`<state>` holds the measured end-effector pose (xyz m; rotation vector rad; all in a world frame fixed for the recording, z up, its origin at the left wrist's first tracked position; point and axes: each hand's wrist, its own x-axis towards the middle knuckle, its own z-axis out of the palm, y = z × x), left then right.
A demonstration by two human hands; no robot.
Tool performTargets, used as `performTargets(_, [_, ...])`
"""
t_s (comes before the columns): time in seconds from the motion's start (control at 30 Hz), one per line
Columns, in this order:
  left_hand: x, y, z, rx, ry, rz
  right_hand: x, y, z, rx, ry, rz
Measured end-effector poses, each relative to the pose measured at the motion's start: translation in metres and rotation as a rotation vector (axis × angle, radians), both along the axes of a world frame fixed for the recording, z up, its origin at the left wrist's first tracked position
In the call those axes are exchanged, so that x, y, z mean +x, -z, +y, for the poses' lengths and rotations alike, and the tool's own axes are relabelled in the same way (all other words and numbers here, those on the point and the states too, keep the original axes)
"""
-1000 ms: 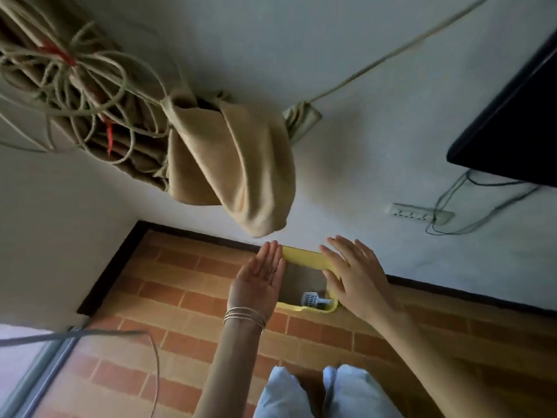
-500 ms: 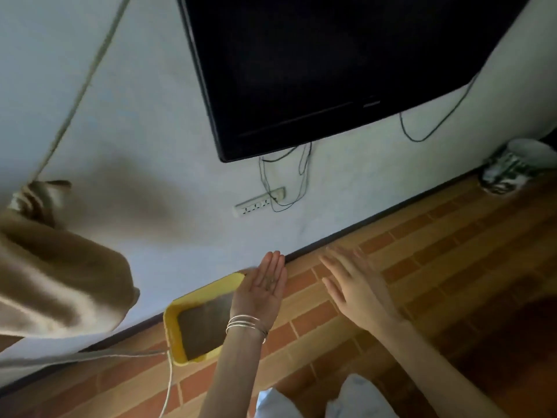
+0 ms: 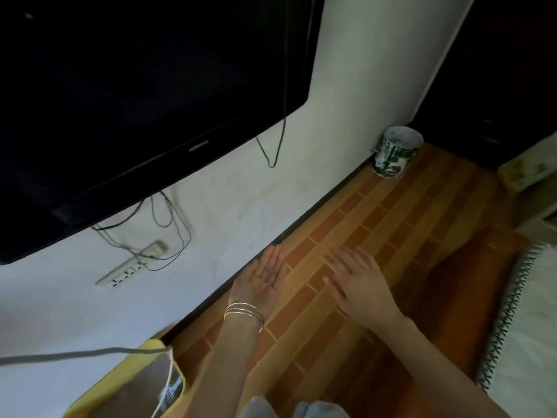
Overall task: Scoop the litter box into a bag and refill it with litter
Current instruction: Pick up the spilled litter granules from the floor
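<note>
The yellow litter box (image 3: 141, 362) sat on the brick-patterned floor against the wall, holding grey litter (image 3: 135, 393), a pale scoop (image 3: 172, 393) at its near corner.

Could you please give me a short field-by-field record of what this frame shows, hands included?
Left hand: left hand open, palm up, holding nothing; thin metal bangles on wrist
Right hand: right hand open, palm down, fingers straight, above floor
Litter box: yellow plastic litter box at lower left against wall
Scoop: white slotted scoop inside box
Floor: brick-pattern floor
Wall: black flat television, white power strip
Corner: paint-splashed bucket
</note>
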<state>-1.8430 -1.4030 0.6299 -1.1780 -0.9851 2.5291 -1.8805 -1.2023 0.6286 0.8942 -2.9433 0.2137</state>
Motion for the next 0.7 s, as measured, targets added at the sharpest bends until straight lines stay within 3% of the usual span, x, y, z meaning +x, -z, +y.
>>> performTargets(0.03, [-0.008,-0.007,0.007,-0.227,-0.020,-0.043,-0.009,-0.003,0.010,-0.016,0.022,0.003])
performTargets(0.07, [-0.023,-0.005,0.011,-0.342,0.010,0.049,-0.018,-0.006,0.020,-0.032,0.041,0.009])
performTargets(0.1, [-0.033,-0.014,0.018,-0.558,0.195,0.231,-0.026,-0.008,0.029,-0.048,0.058,0.017])
performTargets(0.13, [-0.045,-0.012,0.024,-0.803,0.298,0.230,-0.033,-0.008,0.037,-0.061,0.078,0.023])
performTargets(0.17, [-0.050,-0.011,0.026,-0.894,0.410,0.241,-0.040,-0.007,0.045,-0.074,0.097,0.025])
performTargets(0.27, [-0.081,-0.003,0.037,-0.820,0.250,0.290,-0.059,0.001,0.061,-0.103,0.146,0.000])
performTargets(0.7, [-0.265,-0.016,0.083,-0.807,0.515,0.410,-0.203,-0.002,0.085,-0.029,0.292,-0.010])
